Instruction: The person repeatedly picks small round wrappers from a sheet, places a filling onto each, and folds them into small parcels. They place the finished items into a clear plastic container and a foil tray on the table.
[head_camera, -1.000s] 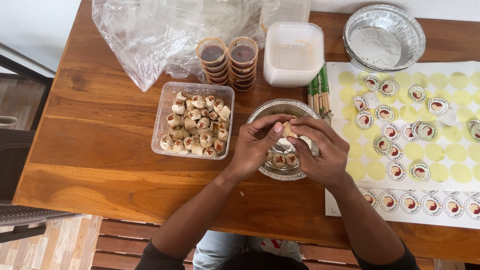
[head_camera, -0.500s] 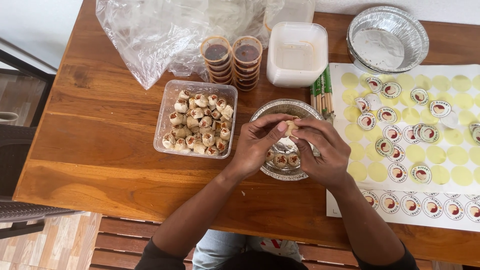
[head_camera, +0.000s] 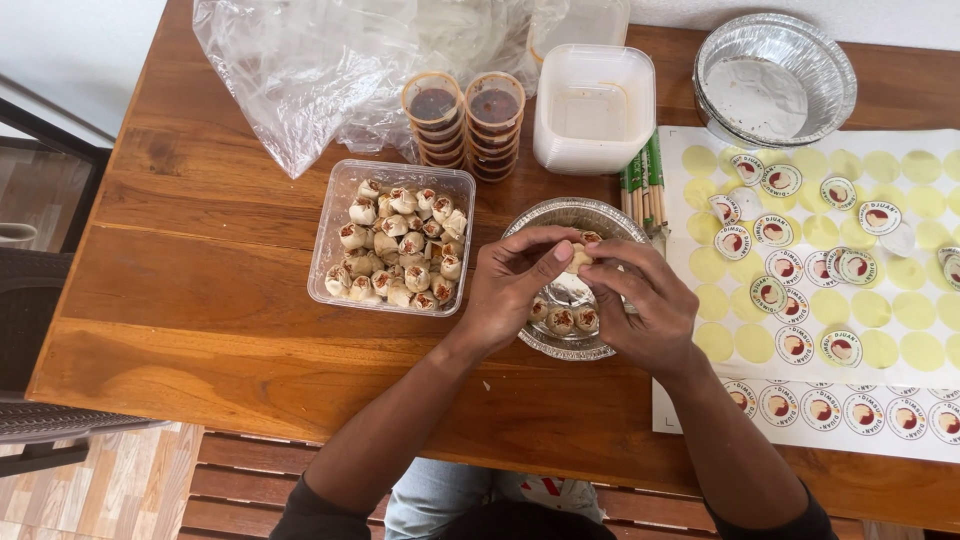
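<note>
Two hands: left hand (head_camera: 515, 290), right hand (head_camera: 640, 305) pinch pale dumpling (head_camera: 577, 259) | round foil tray (head_camera: 560, 215)

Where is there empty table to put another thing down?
The widest bare wood lies left of the clear tub of dumplings, below the crumpled plastic bag. Another bare strip runs along the near table edge in front of the tub. It is crowded around the foil bowl, sauce cups, white container and sticker sheet.
</note>
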